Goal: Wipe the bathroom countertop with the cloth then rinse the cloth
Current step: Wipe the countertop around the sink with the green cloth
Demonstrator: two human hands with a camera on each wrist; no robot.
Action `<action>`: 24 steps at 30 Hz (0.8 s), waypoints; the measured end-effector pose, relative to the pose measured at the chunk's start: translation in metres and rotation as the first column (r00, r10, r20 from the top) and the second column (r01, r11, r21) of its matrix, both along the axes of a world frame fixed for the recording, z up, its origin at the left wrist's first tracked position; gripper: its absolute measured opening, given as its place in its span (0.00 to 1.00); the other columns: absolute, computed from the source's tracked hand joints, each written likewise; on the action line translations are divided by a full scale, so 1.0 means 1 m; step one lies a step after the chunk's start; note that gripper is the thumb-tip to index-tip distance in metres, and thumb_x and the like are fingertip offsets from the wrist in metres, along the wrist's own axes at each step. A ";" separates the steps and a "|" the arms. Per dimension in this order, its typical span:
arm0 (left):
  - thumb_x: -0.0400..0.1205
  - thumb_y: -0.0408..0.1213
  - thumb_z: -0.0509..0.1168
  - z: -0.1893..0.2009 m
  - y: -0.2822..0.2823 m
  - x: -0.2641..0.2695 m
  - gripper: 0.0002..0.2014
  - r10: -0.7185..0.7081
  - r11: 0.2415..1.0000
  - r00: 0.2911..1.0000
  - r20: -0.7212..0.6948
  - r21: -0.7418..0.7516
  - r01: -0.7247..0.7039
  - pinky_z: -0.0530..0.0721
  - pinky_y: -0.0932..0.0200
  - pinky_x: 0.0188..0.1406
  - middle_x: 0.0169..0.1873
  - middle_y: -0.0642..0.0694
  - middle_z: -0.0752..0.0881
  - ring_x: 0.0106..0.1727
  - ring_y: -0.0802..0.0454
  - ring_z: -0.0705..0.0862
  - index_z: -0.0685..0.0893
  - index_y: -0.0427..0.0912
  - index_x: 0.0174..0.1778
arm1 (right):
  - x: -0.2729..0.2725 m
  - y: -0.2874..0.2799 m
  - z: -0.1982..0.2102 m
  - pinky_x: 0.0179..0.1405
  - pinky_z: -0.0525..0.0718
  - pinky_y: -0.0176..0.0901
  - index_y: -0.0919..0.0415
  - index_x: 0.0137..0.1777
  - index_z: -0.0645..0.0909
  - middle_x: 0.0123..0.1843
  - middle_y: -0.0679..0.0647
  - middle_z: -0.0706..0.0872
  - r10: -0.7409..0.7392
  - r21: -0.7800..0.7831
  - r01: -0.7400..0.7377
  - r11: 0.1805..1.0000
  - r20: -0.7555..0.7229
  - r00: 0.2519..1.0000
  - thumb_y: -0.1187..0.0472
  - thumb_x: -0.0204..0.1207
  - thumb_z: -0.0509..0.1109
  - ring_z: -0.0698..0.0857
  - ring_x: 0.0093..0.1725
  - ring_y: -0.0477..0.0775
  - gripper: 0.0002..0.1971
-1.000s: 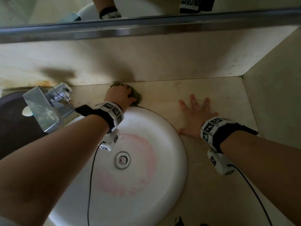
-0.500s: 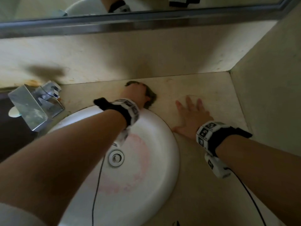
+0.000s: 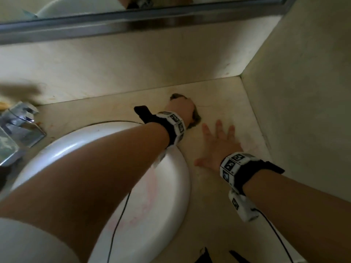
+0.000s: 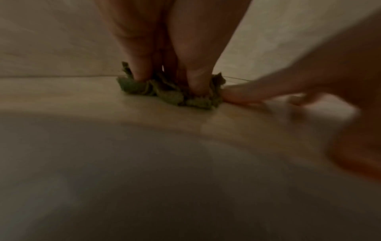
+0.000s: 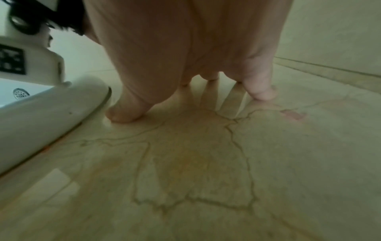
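The left hand [image 3: 181, 109] is pressing a crumpled green cloth [image 4: 171, 93] down onto the beige marble countertop [image 3: 218, 205], with its fingers curled into the bunched fabric, on the strip of counter behind the white round basin [image 3: 176, 186] and close to the back wall [image 3: 133, 69]. In the head view only the cloth's dark edges are peeking out from under the knuckles; the left wrist view is showing it more clearly, though that frame is blurry and the exact finger placement is probably best left unstated. The right hand [image 3: 218, 147] is lying flat on the countertop just to the right of the cloth, fingers straight and spread, thumb toward the basin's rim, holding nothing. In the left wrist view one of its fingertips [image 4: 233, 96] is sitting just beside the cloth's right edge, possibly touching it. The right wrist view is showing brownish vein lines and a faint pink stain [image 5: 293, 115] in the stone near the fingers. A chrome faucet [image 3: 17, 131] is standing at the far left of the counter, and a mirror with a metal frame [image 3: 133, 16] is running above the back wall.
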State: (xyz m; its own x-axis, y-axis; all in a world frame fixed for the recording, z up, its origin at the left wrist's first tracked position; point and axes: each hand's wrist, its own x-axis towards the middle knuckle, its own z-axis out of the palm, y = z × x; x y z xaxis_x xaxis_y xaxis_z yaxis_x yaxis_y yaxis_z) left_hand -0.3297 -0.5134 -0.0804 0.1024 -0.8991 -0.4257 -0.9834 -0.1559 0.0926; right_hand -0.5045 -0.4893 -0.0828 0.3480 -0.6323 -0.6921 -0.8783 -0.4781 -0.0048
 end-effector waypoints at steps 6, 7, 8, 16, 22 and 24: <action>0.84 0.43 0.61 -0.009 0.024 -0.019 0.24 -0.085 0.996 0.996 -0.002 0.015 0.085 0.78 0.50 0.59 0.71 0.38 0.73 0.65 0.41 0.77 0.70 0.37 0.75 | -0.014 0.002 0.009 0.80 0.49 0.71 0.41 0.82 0.28 0.84 0.51 0.26 -0.006 0.019 0.004 1.000 0.066 0.998 0.25 0.62 0.69 0.30 0.82 0.68 0.62; 0.84 0.44 0.61 -0.008 0.033 -0.007 0.25 -0.060 0.998 0.998 0.013 0.030 0.059 0.78 0.49 0.60 0.71 0.38 0.73 0.65 0.41 0.77 0.70 0.38 0.76 | -0.022 0.004 0.010 0.81 0.48 0.69 0.43 0.81 0.26 0.84 0.52 0.26 -0.002 0.008 0.001 1.000 0.070 0.998 0.25 0.62 0.68 0.31 0.82 0.68 0.62; 0.84 0.46 0.61 -0.007 0.042 0.005 0.26 -0.028 0.998 0.999 0.029 0.049 0.027 0.78 0.49 0.59 0.72 0.38 0.73 0.65 0.40 0.77 0.69 0.38 0.76 | -0.032 0.008 0.010 0.81 0.47 0.67 0.44 0.81 0.25 0.84 0.53 0.26 -0.003 0.000 0.003 1.000 0.056 0.998 0.24 0.61 0.68 0.31 0.82 0.68 0.63; 0.79 0.50 0.67 0.020 0.051 0.016 0.18 0.144 0.986 0.984 0.105 0.075 -0.152 0.73 0.56 0.39 0.45 0.44 0.82 0.42 0.48 0.76 0.82 0.39 0.56 | -0.066 0.029 0.005 0.81 0.46 0.68 0.45 0.80 0.22 0.82 0.55 0.23 -0.144 0.002 0.144 0.990 0.058 0.988 0.25 0.56 0.72 0.27 0.81 0.69 0.69; 0.80 0.46 0.68 0.014 -0.024 -0.019 0.18 0.000 0.995 0.998 0.058 0.097 -0.005 0.76 0.55 0.41 0.53 0.40 0.86 0.47 0.44 0.82 0.82 0.37 0.58 | -0.067 0.030 0.006 0.82 0.46 0.68 0.46 0.80 0.22 0.81 0.56 0.21 -0.130 0.011 0.129 0.992 0.065 0.989 0.26 0.58 0.72 0.26 0.80 0.69 0.68; 0.80 0.45 0.68 0.007 -0.051 -0.045 0.17 -0.103 0.988 0.995 0.013 0.114 0.101 0.77 0.55 0.42 0.55 0.40 0.86 0.53 0.43 0.84 0.84 0.37 0.59 | -0.067 0.030 0.006 0.81 0.45 0.69 0.47 0.80 0.21 0.81 0.57 0.20 -0.127 0.024 0.126 0.992 0.070 0.989 0.27 0.59 0.73 0.26 0.80 0.69 0.69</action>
State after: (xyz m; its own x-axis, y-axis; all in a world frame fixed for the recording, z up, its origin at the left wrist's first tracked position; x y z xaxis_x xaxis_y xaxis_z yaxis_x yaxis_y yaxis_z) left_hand -0.3746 -0.5649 -0.0734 0.0216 -0.8513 -0.5242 -0.9962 -0.0628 0.0610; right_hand -0.5716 -0.4597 -0.0771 0.3152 -0.6612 -0.6808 -0.9287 -0.3626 -0.0778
